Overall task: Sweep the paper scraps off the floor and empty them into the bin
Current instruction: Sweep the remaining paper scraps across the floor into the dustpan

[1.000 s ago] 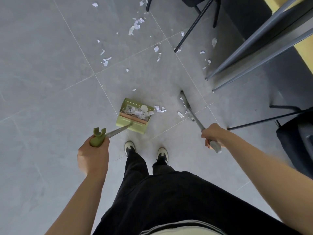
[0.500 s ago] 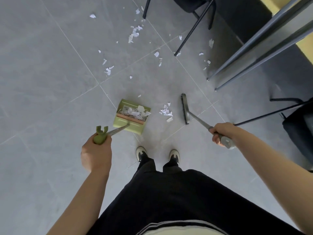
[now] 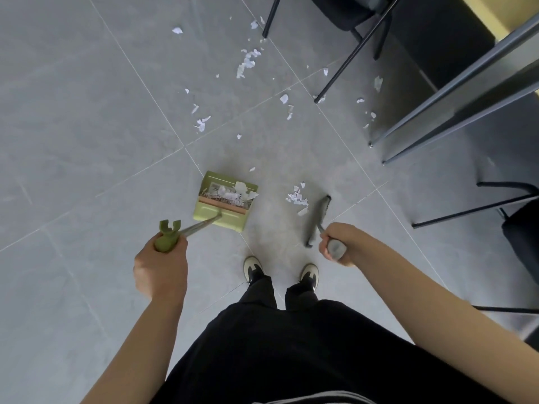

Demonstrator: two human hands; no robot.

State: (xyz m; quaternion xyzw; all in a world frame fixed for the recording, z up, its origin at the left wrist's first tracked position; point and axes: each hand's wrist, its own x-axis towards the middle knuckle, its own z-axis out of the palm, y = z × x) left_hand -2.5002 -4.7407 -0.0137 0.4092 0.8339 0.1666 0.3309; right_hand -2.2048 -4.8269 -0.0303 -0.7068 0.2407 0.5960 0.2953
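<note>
A green dustpan (image 3: 210,212) stands on the grey tiled floor in front of my feet, with white paper scraps inside it. My left hand (image 3: 160,266) grips the green top of its long handle. My right hand (image 3: 338,243) holds the grey handle of a broom, whose dark head (image 3: 319,217) rests on the floor right of the dustpan. A small heap of scraps (image 3: 297,198) lies between the broom head and the dustpan. More scraps (image 3: 248,61) are scattered farther ahead. No bin is in view.
Black chair legs (image 3: 347,62) stand on the floor ahead, with scraps around them. Grey table legs (image 3: 455,106) slant down at the right. Another dark chair (image 3: 522,234) sits at the right edge. My two shoes (image 3: 280,271) are just behind the dustpan.
The broom head has swung around and drawn back toward my feet, now lying right of the scrap heap. My right hand moved nearer. The dustpan stays put.
</note>
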